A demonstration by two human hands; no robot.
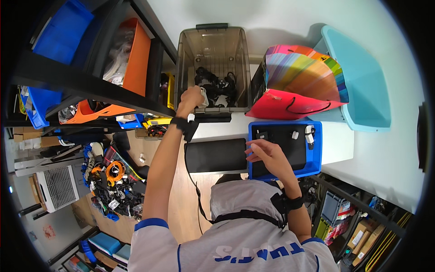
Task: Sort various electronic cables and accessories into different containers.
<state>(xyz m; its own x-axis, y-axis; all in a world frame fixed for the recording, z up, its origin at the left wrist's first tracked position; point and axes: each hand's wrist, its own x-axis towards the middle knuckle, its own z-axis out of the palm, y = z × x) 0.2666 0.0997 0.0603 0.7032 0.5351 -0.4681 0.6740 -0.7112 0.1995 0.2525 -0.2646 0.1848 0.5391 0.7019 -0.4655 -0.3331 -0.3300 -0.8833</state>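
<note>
My left hand (191, 98) reaches over the left wall of a translucent grey bin (213, 45). Its fingers are closed around a small white object (204, 97), partly hidden, whose kind I cannot make out. Beside it in the bin lies a heap of black adapters and cables (217, 86). My right hand (267, 155) hovers over the left side of a blue tray (318, 149), fingers apart and holding nothing. On the tray's black bottom sit a small white plug (295, 135), a white adapter with a black part (310, 135) and a black adapter (262, 135).
A striped, red-sided paper bag (294, 106) and a light blue tub (367, 81) stand to the right. Black shelving with orange bins (136, 59) rises at the left. A black pad (216, 155) lies left of the tray. Tangled cables (115, 190) cover the lower left.
</note>
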